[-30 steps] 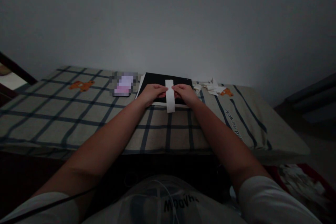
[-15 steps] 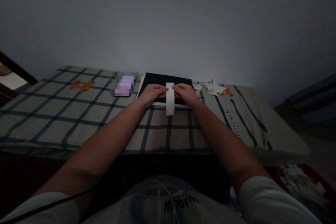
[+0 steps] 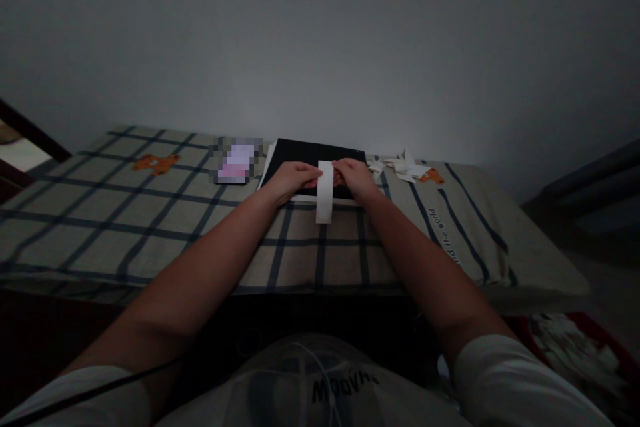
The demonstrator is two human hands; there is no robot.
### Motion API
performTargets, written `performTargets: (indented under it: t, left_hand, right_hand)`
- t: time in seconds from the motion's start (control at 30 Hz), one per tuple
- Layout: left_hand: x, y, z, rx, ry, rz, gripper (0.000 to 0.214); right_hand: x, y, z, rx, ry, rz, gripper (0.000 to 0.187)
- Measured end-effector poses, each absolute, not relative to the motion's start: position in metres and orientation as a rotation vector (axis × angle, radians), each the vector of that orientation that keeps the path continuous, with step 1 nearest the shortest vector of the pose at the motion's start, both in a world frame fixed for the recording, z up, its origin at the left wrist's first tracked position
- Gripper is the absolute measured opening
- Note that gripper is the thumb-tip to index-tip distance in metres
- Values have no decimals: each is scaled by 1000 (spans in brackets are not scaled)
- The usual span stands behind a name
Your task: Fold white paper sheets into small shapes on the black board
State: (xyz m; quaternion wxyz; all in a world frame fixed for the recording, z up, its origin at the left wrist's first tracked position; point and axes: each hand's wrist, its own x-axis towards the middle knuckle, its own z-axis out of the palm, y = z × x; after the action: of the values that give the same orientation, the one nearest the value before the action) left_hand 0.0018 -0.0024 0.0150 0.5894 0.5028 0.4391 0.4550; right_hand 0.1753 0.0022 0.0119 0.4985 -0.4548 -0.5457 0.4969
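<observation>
White paper strip (image 3: 325, 203) before black folder (image 3: 320, 149), near end drooping | Left hand (image 3: 295, 177) and right hand (image 3: 355, 175) pinching opposite edges near its far end | Light, level pinches should limit creasing | Checked cloth-covered counter (image 3: 165, 220); scraps (image 3: 407, 167) right | Dim room, pale wall (image 3: 320, 47) far

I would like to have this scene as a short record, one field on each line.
held: white strip, lower end hanging down
left hand: pinching the strip's left edge
right hand: at the strip's right edge
beneath hands: flat black item
left of item: phone-like device, blurred
right of item: white scraps
surface: checked cloth
light: dim
</observation>
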Motion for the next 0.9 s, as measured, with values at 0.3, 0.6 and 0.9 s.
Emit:
performTargets:
  t: [0.3, 0.6, 0.9]
  left_hand:
    - [0, 0, 12, 1144, 1046, 1217, 13]
    - [-1, 1, 13, 1140, 1005, 1093, 13]
    - [-1, 3, 11, 1124, 1039, 1173, 7]
  right_hand:
    - [177, 1, 9, -1011, -1377, 1344, 21]
    - [178, 2, 13, -1114, -1380, 1166, 15]
    - [176, -1, 14, -1059, -1264, 1372, 12]
